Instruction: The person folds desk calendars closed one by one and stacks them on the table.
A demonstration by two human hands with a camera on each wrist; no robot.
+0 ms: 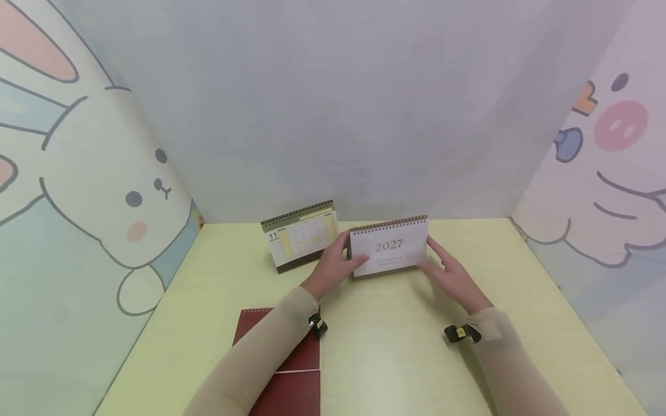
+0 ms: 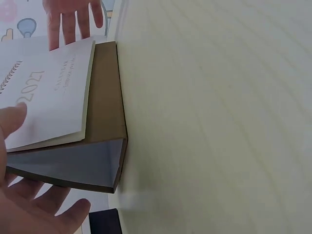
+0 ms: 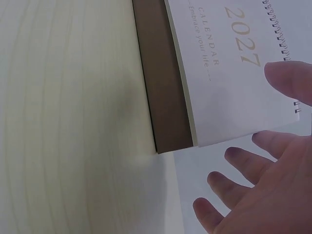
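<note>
A white desk calendar marked 2027 stands tent-like on its brown base at the back of the table. My left hand holds its left end, with the thumb over the front cover and fingers reaching behind the back panel. At the opposite end is my right hand, its fingers spread and nearly straight beside the edge. The right thumb overlaps the cover near the spiral binding in the right wrist view.
Left of the white calendar stands another desk calendar, with a yellow and green page numbered 11. Dark red spiral-bound items lie at the front left, partly under my left forearm. A pale wall rises behind the table.
</note>
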